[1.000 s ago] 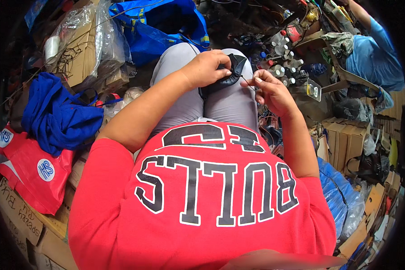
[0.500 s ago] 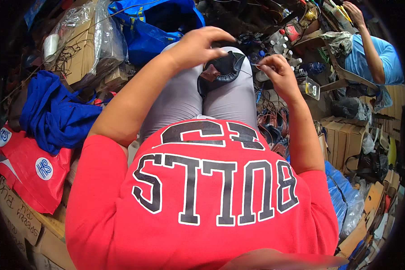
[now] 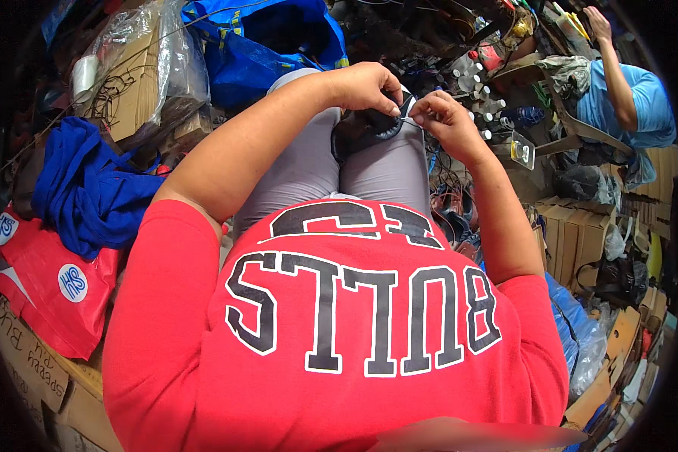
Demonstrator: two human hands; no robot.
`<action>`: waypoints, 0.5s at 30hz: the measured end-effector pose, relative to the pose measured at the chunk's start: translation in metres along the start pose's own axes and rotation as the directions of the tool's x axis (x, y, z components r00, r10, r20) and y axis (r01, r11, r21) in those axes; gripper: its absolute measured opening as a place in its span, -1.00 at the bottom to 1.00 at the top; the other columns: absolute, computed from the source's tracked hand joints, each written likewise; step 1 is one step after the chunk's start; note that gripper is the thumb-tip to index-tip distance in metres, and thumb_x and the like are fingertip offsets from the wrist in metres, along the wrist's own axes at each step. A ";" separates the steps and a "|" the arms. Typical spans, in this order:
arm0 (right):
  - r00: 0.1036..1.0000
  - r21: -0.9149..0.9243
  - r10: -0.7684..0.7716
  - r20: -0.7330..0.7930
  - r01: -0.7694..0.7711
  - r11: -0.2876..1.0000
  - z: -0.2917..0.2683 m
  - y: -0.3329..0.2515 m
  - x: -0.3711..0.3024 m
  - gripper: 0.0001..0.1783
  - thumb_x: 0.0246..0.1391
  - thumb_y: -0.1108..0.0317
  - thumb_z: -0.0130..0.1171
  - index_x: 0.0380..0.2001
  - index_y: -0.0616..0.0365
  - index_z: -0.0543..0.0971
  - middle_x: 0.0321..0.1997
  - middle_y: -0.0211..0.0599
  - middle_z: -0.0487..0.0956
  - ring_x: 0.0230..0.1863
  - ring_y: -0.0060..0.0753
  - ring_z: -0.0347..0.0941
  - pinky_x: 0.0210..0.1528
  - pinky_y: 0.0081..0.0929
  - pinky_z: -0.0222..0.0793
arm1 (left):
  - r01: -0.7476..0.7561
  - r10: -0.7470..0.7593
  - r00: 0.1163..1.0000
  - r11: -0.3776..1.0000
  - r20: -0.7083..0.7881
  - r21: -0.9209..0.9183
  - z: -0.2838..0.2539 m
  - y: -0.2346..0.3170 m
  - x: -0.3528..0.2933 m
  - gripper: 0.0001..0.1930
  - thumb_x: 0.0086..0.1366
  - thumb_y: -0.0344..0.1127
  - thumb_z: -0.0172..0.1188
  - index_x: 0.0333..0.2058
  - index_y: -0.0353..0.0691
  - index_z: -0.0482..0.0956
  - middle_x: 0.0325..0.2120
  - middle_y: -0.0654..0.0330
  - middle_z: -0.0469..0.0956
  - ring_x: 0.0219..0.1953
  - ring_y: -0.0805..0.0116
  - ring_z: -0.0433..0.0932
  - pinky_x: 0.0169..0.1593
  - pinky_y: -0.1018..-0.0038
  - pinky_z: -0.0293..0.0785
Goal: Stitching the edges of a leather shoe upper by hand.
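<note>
Dark leather-like piece, seen in the head view, rests across the wearer's grey-clad thighs, just above the middle of the frame. The left hand comes in over its upper edge, fingers bent and thumb pointing down toward the right end; the view cannot tell whether they grip it. The right hand is just beside the piece's right end, thumb and forefinger pinched together on a thin pale sliver, perhaps a needle, though it is too small to be sure.

At the top of the frame, left of centre, a blue bag gapes beyond the knees. Capped bottles cluster upper right, near 1 other person in light blue. Left, a blue cloth overlaps a red bag with 2 white discs. Cardboard boxes stand at the right, above a blue wrapped bundle.
</note>
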State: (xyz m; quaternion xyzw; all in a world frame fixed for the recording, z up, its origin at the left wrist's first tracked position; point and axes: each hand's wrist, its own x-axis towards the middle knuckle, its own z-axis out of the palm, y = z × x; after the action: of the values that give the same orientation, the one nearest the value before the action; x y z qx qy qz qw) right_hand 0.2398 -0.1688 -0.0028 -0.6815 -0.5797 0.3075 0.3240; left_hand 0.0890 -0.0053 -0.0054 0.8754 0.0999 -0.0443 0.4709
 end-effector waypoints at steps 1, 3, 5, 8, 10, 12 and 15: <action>1.000 0.024 -0.013 0.002 0.013 1.000 0.003 0.002 -0.001 -0.93 -0.02 0.54 0.15 -0.40 0.17 0.54 -0.37 -0.45 0.39 -0.31 -0.59 0.33 -0.27 -0.61 0.25 | 0.006 -0.005 1.000 0.999 0.018 -0.051 0.000 -0.001 0.000 -0.73 0.03 -0.23 0.31 -0.30 -0.22 0.61 -0.32 0.15 0.53 -0.23 0.30 0.49 -0.13 0.44 0.38; 0.998 0.120 0.065 -0.014 -0.063 0.991 0.009 0.006 -0.004 -0.90 -0.06 0.54 0.19 -0.39 0.16 0.58 -0.34 -0.43 0.42 -0.35 -0.61 0.36 -0.27 -0.64 0.29 | 0.014 -0.010 0.999 0.994 0.036 -0.106 0.001 -0.005 0.000 -0.72 0.03 -0.24 0.31 -0.28 -0.24 0.61 -0.32 0.16 0.55 -0.24 0.34 0.49 -0.14 0.45 0.38; 0.997 0.108 0.014 -0.070 -0.007 0.994 0.016 0.007 -0.009 -0.89 -0.07 0.53 0.20 -0.39 0.15 0.58 -0.36 -0.43 0.43 -0.37 -0.62 0.35 -0.30 -0.64 0.29 | 0.019 0.007 0.995 0.965 0.097 -0.260 0.001 -0.009 0.000 -0.71 0.06 -0.27 0.28 -0.25 -0.28 0.60 -0.29 0.20 0.56 -0.24 0.39 0.49 -0.10 0.48 0.35; 0.984 0.057 -0.040 -0.174 0.050 0.997 0.024 0.004 -0.020 -0.86 -0.08 0.52 0.22 -0.38 0.11 0.60 -0.44 -0.45 0.44 -0.42 -0.62 0.35 -0.36 -0.65 0.28 | 0.016 0.048 0.985 0.929 0.163 -0.370 0.004 -0.017 0.001 -0.70 0.10 -0.31 0.23 -0.19 -0.32 0.58 -0.27 0.20 0.55 -0.20 0.40 0.48 -0.03 0.51 0.31; 0.973 0.046 -0.021 -0.231 0.032 0.998 0.029 0.000 -0.026 -0.83 -0.09 0.52 0.22 -0.35 0.08 0.61 -0.45 -0.43 0.45 -0.42 -0.61 0.36 -0.37 -0.66 0.29 | -0.012 0.076 0.984 0.934 0.163 -0.357 0.005 -0.021 0.003 -0.69 0.10 -0.33 0.21 -0.16 -0.31 0.57 -0.27 0.19 0.56 -0.19 0.40 0.47 0.00 0.52 0.28; 0.976 0.019 -0.015 -0.219 0.019 1.000 0.029 -0.004 -0.031 -0.81 -0.09 0.53 0.22 -0.34 0.06 0.61 -0.44 -0.41 0.45 -0.42 -0.59 0.38 -0.36 -0.66 0.30 | -0.045 0.107 0.981 0.937 0.163 -0.345 0.006 -0.024 0.005 -0.68 0.11 -0.35 0.19 -0.13 -0.31 0.56 -0.27 0.18 0.56 -0.18 0.40 0.47 0.03 0.53 0.26; 0.972 -0.052 -0.046 -0.230 0.035 0.998 0.029 -0.009 -0.032 -0.79 -0.10 0.55 0.21 -0.33 0.06 0.61 -0.44 -0.39 0.46 -0.43 -0.57 0.40 -0.36 -0.65 0.33 | -0.043 0.116 0.971 0.945 0.211 -0.324 0.005 -0.025 0.006 -0.65 0.11 -0.37 0.17 -0.10 -0.29 0.54 -0.25 0.16 0.56 -0.15 0.41 0.46 0.04 0.53 0.26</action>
State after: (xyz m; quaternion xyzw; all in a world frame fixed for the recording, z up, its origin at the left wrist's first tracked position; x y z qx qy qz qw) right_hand 0.2070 -0.1965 -0.0115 -0.7081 -0.5591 0.2057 0.3790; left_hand 0.0892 0.0043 -0.0295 0.7809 0.0156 -0.1081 0.6150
